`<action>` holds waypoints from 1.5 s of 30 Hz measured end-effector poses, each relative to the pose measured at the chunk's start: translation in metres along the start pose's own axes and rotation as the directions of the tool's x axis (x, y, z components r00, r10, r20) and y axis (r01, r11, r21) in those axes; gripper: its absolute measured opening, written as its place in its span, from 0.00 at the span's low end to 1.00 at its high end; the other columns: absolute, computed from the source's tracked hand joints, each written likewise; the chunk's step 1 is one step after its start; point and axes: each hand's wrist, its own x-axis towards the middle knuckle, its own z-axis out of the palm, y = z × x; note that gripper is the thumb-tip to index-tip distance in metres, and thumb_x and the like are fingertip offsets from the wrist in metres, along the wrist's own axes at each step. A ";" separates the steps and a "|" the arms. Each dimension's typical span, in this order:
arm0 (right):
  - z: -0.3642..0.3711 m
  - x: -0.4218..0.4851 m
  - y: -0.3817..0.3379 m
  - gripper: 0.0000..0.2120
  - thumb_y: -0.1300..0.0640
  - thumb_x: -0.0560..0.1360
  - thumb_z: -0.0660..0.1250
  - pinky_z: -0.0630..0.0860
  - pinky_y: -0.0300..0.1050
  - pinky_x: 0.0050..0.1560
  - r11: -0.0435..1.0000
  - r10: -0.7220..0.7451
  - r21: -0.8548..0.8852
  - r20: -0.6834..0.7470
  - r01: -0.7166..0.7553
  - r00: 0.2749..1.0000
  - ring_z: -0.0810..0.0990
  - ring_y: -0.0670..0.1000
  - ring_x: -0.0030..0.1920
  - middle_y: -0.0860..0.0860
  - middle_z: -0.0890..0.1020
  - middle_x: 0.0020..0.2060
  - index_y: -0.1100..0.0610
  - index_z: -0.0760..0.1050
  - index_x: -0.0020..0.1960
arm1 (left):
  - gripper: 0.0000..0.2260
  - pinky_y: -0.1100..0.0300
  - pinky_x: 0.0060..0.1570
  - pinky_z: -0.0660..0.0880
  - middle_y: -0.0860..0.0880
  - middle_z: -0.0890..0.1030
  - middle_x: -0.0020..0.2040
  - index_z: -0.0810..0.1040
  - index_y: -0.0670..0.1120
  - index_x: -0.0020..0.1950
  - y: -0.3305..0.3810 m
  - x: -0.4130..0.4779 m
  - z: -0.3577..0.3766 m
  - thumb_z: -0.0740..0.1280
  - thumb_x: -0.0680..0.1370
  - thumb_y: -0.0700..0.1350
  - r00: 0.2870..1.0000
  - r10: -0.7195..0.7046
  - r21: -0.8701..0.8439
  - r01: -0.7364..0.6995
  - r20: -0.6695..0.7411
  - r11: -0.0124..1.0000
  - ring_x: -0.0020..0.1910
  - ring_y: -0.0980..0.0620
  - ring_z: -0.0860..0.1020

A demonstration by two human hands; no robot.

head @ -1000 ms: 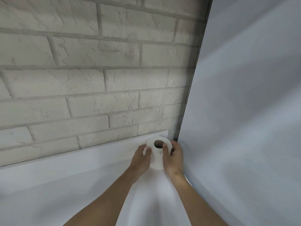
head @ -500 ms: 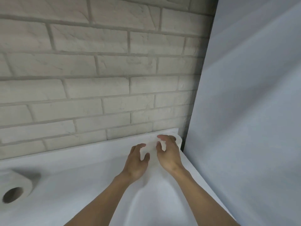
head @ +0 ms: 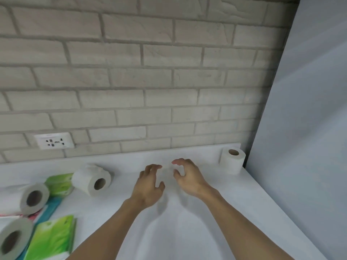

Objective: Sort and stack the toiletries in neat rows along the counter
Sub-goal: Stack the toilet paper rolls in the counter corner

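Observation:
A white toilet roll (head: 232, 160) stands upright in the far right corner of the white counter (head: 187, 231), against the brick wall. My left hand (head: 150, 184) and my right hand (head: 189, 177) hover over the counter to its left, fingers loosely curled, holding nothing. Another roll (head: 92, 180) lies on its side further left. Two more rolls (head: 33, 198) (head: 13, 238) lie at the left edge among green tissue packs (head: 50, 239) (head: 59, 183).
A white power socket (head: 54, 141) sits low on the brick wall at the left. A plain grey-white panel (head: 304, 128) closes off the right side of the counter. A teal pack (head: 51, 207) lies under the left rolls.
Both hands let go of the roll in the corner and drew back to the left. The view swung left, bringing the other rolls, tissue packs and socket into sight.

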 end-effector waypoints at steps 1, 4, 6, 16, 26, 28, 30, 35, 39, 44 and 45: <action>0.009 -0.003 -0.007 0.16 0.52 0.79 0.62 0.68 0.37 0.61 1.000 -0.008 -0.009 0.023 0.009 1.000 0.72 0.48 0.65 0.48 0.72 0.65 0.46 0.71 0.67 | 0.26 0.55 0.66 0.69 0.52 0.65 0.71 0.63 0.51 0.73 -0.008 -0.007 -0.008 0.65 0.76 0.48 1.000 0.002 0.036 -0.002 -0.004 0.999 0.66 0.48 0.68; 0.033 -0.011 -0.031 0.19 0.49 0.79 0.61 0.68 0.40 0.65 0.999 -0.024 -0.039 0.118 0.028 0.993 0.70 0.49 0.67 0.48 0.70 0.67 0.45 0.68 0.69 | 0.26 0.54 0.65 0.69 0.52 0.64 0.72 0.62 0.51 0.73 -0.031 -0.025 -0.033 0.64 0.75 0.48 1.000 -0.008 0.108 0.010 -0.023 0.994 0.66 0.47 0.67; 0.044 -0.013 -0.041 0.20 0.49 0.78 0.61 0.68 0.41 0.66 0.998 -0.027 -0.057 0.168 0.037 0.985 0.69 0.49 0.67 0.49 0.69 0.67 0.44 0.66 0.70 | 0.27 0.54 0.64 0.69 0.53 0.63 0.72 0.61 0.51 0.73 -0.043 -0.032 -0.047 0.64 0.75 0.49 1.000 -0.007 0.154 0.011 -0.024 0.988 0.67 0.47 0.67; 0.107 -0.022 -0.096 0.29 0.45 0.77 0.62 0.66 0.49 0.71 0.981 -0.001 -0.179 0.385 0.075 0.923 0.66 0.52 0.71 0.50 0.64 0.71 0.45 0.58 0.76 | 0.33 0.51 0.70 0.60 0.48 0.57 0.76 0.56 0.48 0.76 -0.111 -0.066 -0.108 0.63 0.74 0.52 0.999 -0.039 0.480 0.022 0.027 0.877 0.73 0.43 0.59; 0.145 0.006 -0.135 0.39 0.35 0.75 0.60 0.63 0.57 0.72 0.921 0.121 -0.376 0.530 0.105 0.839 0.60 0.57 0.75 0.52 0.59 0.77 0.47 0.49 0.79 | 0.42 0.42 0.75 0.46 0.46 0.39 0.79 0.39 0.49 0.79 -0.151 -0.050 -0.146 0.62 0.76 0.60 0.959 -0.196 0.719 -0.013 0.207 0.695 0.77 0.38 0.42; 0.153 0.012 -0.136 0.40 0.32 0.74 0.60 0.63 0.57 0.72 0.920 0.149 -0.382 0.541 0.084 0.828 0.60 0.57 0.75 0.52 0.60 0.76 0.46 0.49 0.78 | 0.43 0.42 0.75 0.46 0.46 0.38 0.79 0.38 0.50 0.79 -0.159 -0.045 -0.149 0.63 0.76 0.61 0.953 -0.203 0.722 -0.023 0.225 0.692 0.77 0.38 0.41; 0.164 0.019 -0.136 0.41 0.30 0.72 0.60 0.63 0.57 0.71 0.926 0.168 -0.373 0.542 0.056 0.823 0.61 0.57 0.74 0.52 0.61 0.75 0.45 0.49 0.78 | 0.43 0.42 0.75 0.46 0.46 0.37 0.79 0.37 0.50 0.79 -0.167 -0.039 -0.151 0.63 0.76 0.60 0.948 -0.208 0.729 -0.035 0.241 0.684 0.77 0.38 0.41; 0.192 0.035 -0.131 0.45 0.31 0.69 0.65 0.66 0.57 0.70 0.949 0.187 -0.315 0.531 -0.011 0.827 0.65 0.58 0.72 0.53 0.66 0.71 0.46 0.48 0.77 | 0.46 0.42 0.75 0.47 0.47 0.36 0.79 0.36 0.50 0.78 -0.183 -0.026 -0.151 0.67 0.75 0.57 0.933 -0.209 0.765 -0.097 0.292 0.637 0.77 0.38 0.41; 0.210 0.047 -0.125 0.54 0.31 0.69 0.67 0.62 0.56 0.73 0.959 0.208 -0.276 0.527 -0.065 0.824 0.59 0.58 0.75 0.53 0.60 0.75 0.50 0.38 0.79 | 0.49 0.43 0.75 0.48 0.47 0.36 0.79 0.36 0.49 0.78 -0.195 -0.015 -0.148 0.70 0.73 0.54 0.932 -0.191 0.763 -0.122 0.308 0.634 0.78 0.39 0.41; 0.232 0.059 -0.120 0.59 0.31 0.66 0.69 0.61 0.53 0.72 0.969 0.206 -0.222 0.488 -0.108 0.848 0.58 0.58 0.74 0.53 0.59 0.75 0.52 0.35 0.79 | 0.48 0.44 0.76 0.49 0.50 0.39 0.79 0.39 0.51 0.78 -0.214 -0.003 -0.142 0.72 0.72 0.50 0.942 -0.123 0.690 -0.136 0.313 0.711 0.78 0.43 0.42; 0.236 0.060 -0.118 0.59 0.31 0.66 0.69 0.61 0.52 0.72 0.970 0.198 -0.220 0.478 -0.102 0.856 0.58 0.57 0.74 0.52 0.60 0.74 0.52 0.35 0.79 | 0.47 0.44 0.76 0.50 0.50 0.40 0.79 0.40 0.51 0.78 -0.216 -0.001 -0.140 0.73 0.72 0.50 0.947 -0.103 0.679 -0.140 0.305 0.721 0.78 0.44 0.43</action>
